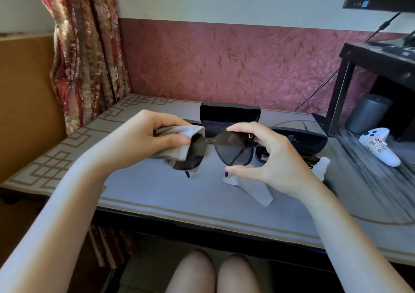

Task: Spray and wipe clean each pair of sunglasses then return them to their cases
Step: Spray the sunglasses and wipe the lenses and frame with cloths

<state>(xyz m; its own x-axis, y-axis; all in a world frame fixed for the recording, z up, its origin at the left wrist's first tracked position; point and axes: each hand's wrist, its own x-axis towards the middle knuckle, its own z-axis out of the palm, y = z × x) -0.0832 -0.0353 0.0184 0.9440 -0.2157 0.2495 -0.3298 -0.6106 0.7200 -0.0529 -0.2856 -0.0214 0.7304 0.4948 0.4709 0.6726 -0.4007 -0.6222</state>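
Black sunglasses (233,151) are held above the table in front of me. My right hand (271,155) grips their right lens by its top and bottom edges. My left hand (157,133) pinches a grey cleaning cloth (177,144) folded over the left lens. Behind the glasses stands an open black case (229,117) with its lid up. A second black case (301,139) lies to its right, with another pair of glasses partly hidden in front of it. A small white spray bottle (321,166) lies behind my right hand. A second cloth (253,191) rests on the table.
A grey patterned mat (157,193) covers the table. At the right, a black monitor stand (368,72) holds a grey cylinder (366,115) beneath it, and a white game controller (379,148) lies nearby. A curtain (87,52) hangs at the left.
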